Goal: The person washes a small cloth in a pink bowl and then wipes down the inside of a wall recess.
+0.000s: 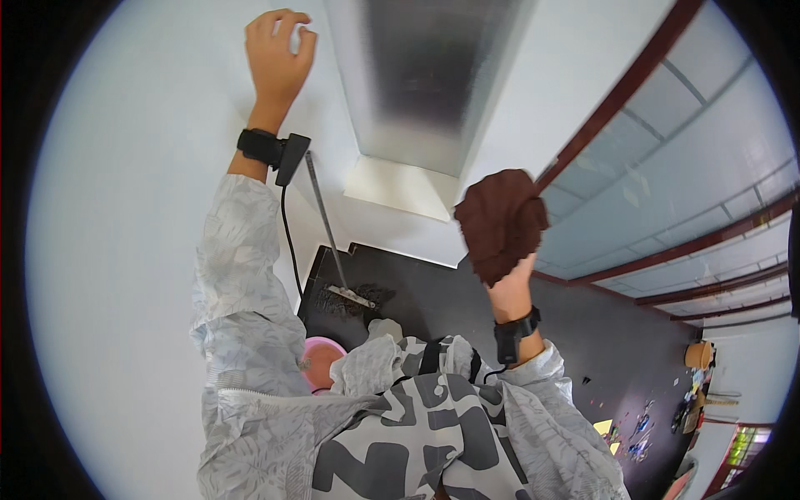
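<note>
My left hand [279, 59] is raised at the upper left in front of the white wall [137, 206]. It holds nothing; its fingers are loosely curled, with a gap between thumb and forefinger. Whether it touches the wall, I cannot tell. In my right hand [514, 289] is a crumpled dark brown cloth [503, 225], which hides most of the fingers. Between the two hands, a recess in the wall holds a blurry grey panel [425, 69] with a white ledge [403, 187] below it. Black devices are strapped to both wrists, each with a cable.
A long-handled mop or broom [325, 219] leans on the wall, its dark head on the dark floor [431, 294]. A pink basin [325, 340] with brownish contents stands by my left side. Red-brown framed glass panels [625, 169] run along the right. Small items litter the far-right floor near an orange bucket [698, 355].
</note>
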Demonstrator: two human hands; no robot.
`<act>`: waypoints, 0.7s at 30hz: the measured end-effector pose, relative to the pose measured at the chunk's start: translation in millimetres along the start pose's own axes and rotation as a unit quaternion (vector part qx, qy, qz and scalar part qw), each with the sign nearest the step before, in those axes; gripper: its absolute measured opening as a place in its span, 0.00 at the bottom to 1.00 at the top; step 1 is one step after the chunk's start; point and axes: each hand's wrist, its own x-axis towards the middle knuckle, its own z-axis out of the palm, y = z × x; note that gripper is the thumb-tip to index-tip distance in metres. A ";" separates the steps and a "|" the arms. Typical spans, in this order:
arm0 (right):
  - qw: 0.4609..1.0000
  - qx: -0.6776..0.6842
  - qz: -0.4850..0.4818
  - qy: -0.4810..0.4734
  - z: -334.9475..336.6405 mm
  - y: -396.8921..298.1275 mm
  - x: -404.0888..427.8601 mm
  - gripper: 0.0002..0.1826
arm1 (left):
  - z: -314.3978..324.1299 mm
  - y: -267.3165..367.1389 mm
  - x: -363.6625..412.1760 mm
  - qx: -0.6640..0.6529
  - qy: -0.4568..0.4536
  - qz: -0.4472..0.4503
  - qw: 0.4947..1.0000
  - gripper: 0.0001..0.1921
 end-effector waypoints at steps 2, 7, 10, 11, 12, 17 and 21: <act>0.998 -0.022 0.051 0.003 -14.8 53.9 19.4 0.29 | -1.4 -10.7 -8.4 -0.002 -0.029 0.025 0.999 0.08; 0.997 -0.011 0.079 -0.011 -130.6 151.4 88.7 0.23 | 1.1 -15.4 -19.5 -0.025 -0.058 0.121 0.991 0.08; 0.993 -0.063 0.021 0.101 -153.3 182.9 124.8 0.23 | 9.1 -24.8 -28.2 -0.101 -0.067 0.171 0.978 0.10; 0.972 -0.093 -0.026 0.214 -149.4 197.2 132.1 0.23 | 13.0 -27.6 -39.5 -0.107 -0.071 0.172 0.977 0.10; 0.973 -0.101 -0.043 0.203 -152.4 199.8 138.2 0.25 | 15.2 -18.9 -51.4 -0.140 -0.081 0.144 0.976 0.10; 0.926 -0.263 -0.166 0.214 -177.4 180.9 171.7 0.24 | 31.4 42.5 -163.8 -0.273 -0.168 -0.039 0.946 0.10; 0.562 -0.760 -0.299 0.132 -202.9 194.9 176.8 0.28 | 37.0 73.3 -311.5 -0.272 -0.315 -0.218 0.883 0.11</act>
